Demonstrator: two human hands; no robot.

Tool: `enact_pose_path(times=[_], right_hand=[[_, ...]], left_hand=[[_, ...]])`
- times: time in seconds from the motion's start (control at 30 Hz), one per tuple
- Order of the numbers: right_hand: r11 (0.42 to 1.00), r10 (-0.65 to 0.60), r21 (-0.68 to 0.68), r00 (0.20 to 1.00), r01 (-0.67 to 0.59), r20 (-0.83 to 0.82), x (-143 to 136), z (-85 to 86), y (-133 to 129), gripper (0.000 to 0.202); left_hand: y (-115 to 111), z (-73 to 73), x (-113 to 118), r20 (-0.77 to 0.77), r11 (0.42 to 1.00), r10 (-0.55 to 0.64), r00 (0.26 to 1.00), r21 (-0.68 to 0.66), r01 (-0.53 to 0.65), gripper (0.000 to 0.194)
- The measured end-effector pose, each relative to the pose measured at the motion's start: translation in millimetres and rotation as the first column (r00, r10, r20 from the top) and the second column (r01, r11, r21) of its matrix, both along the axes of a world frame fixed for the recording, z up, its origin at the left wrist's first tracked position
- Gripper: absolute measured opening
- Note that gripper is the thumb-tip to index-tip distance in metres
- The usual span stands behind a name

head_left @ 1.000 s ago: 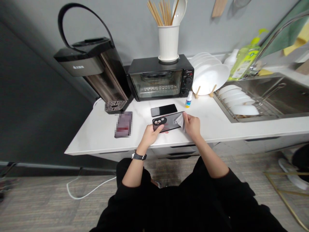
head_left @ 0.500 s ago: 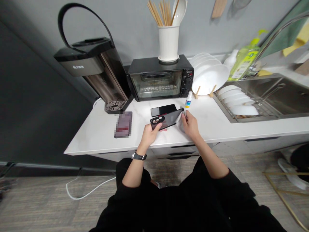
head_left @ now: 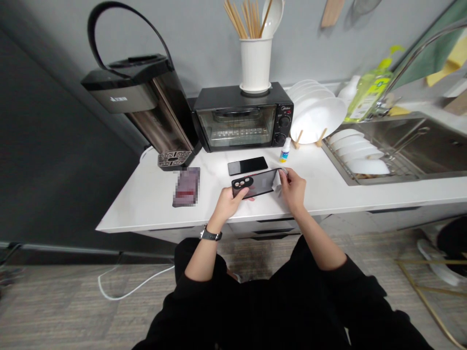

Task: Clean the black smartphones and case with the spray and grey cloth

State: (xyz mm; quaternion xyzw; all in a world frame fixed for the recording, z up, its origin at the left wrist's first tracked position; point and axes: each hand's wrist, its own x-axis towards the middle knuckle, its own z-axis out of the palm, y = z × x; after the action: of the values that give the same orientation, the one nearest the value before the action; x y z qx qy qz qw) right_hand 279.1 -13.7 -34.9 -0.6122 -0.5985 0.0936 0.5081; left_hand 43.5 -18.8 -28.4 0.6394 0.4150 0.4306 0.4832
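Note:
My left hand [head_left: 228, 203] grips a phone case [head_left: 261, 184] by its camera end, thumb on the near side. The case has a dark rim, a see-through greyish back and a ringed camera cutout. At its other end my right hand [head_left: 293, 188] pinches a whitish cloth [head_left: 278, 182], which touches the case's right edge. Just behind the case, a black phone [head_left: 248, 166] lies flat on the white counter [head_left: 146, 204]. A small spray bottle [head_left: 285, 150] with a white top stands upright beyond my right hand.
A blurred-out purplish packet [head_left: 187, 187] lies to the left, before a water dispenser [head_left: 146, 107]. Behind are a toaster oven [head_left: 237, 129], a white utensil holder [head_left: 255, 63] and racked plates [head_left: 319, 119]. The sink [head_left: 419, 155], with bowls [head_left: 359, 148], is on the right.
The case has turned to lie more level and shifted slightly right. My right hand has moved a little right with the cloth, which now overlaps the case's right end.

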Motion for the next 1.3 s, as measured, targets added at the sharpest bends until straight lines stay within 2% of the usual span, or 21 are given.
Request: enact_pose_path(times=[0.07,0.13,0.3,0.37,0.5,0.57,0.7,0.87,1.07,1.23,1.3], right_hand=[[0.996,-0.041,-0.081,0.998,0.045,0.049,0.6,-1.2,2.2,0.058],[0.993,-0.009,-0.115,0.996,0.019,0.091,0.5,-1.9,4.9,0.06],[0.99,0.119,-0.093,0.988,-0.11,0.098,-0.5,-0.1,6.6,0.042],[0.99,0.11,-0.099,0.989,-0.101,0.095,-0.2,0.0,6.5,0.048],[0.993,0.009,-0.121,0.995,0.003,0.095,-0.7,-0.8,6.5,0.062],[0.996,-0.002,-0.094,0.996,0.01,0.09,-1.4,-0.2,5.4,0.059],[0.999,0.019,-0.028,0.997,-0.017,0.07,-0.9,1.5,2.0,0.045],[0.994,-0.059,-0.083,0.993,0.067,0.099,-0.1,-1.2,4.0,0.057],[0.991,0.101,-0.099,0.987,-0.089,0.129,-2.2,-1.8,6.8,0.037],[0.993,0.024,-0.118,0.993,-0.01,0.114,-0.1,-2.7,5.3,0.052],[0.994,0.001,-0.108,0.994,0.011,0.106,-0.2,-2.2,3.6,0.052]], left_hand=[[-0.2,0.5,-1.2,-0.014,1.0,0.02,1.0,0.009,-0.02,0.056],[0.2,0.3,-2.4,-0.029,0.998,0.051,0.998,0.021,-0.051,0.056],[1.4,-0.7,-3.0,0.015,0.994,0.107,0.994,0.037,-0.107,0.06],[1.3,-0.8,-2.7,0.005,0.995,0.098,0.995,0.032,-0.098,0.059],[1.8,-4.0,-2.6,0.039,0.999,0.042,0.998,-0.026,-0.041,0.061],[2.7,-6.9,-2.7,0.064,0.999,0.019,0.998,-0.042,-0.016,0.063],[3.4,-9.3,-2.4,0.003,1.0,0.008,1.0,-0.014,-0.008,0.062],[1.4,-4.7,-3.1,0.026,1.0,0.014,1.0,-0.022,-0.014,0.061],[2.7,-3.8,-4.9,-0.025,0.991,0.127,0.992,0.056,-0.125,0.058],[2.8,-4.0,-4.2,-0.063,0.994,0.088,0.994,0.065,-0.084,0.059],[2.3,-3.8,-3.7,-0.044,0.997,0.068,0.997,0.049,-0.065,0.06]])
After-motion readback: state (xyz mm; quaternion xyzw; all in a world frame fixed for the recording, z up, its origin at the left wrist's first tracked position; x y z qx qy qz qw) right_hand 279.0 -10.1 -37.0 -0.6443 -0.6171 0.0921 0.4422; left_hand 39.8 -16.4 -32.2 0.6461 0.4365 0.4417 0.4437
